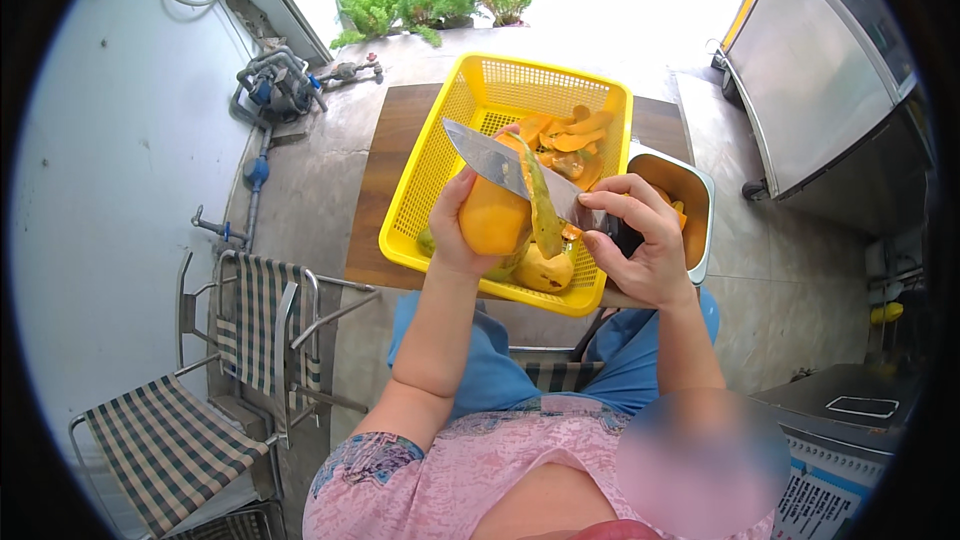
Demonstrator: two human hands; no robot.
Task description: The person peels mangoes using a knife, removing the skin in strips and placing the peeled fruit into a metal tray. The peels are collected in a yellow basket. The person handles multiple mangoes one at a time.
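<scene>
Bare desk [376, 195] shows left of the yellow basket [412, 210]. Over it, my left hand [455, 238] reaches forward, fingers curled snugly round the fruit [495, 222], smooth orange where peeled. Green-yellow peel [545, 212] drapes over the knife [480, 153], its tip pointing up-left. My right hand [650, 255] grips it near the dark handle, fingers bent inward; just beyond, a pan [707, 220].

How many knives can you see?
1. The knife is in the right hand, up against the orange fruit that the left hand holds. Another could be hidden under the orange strips in the yellow basket.
</scene>
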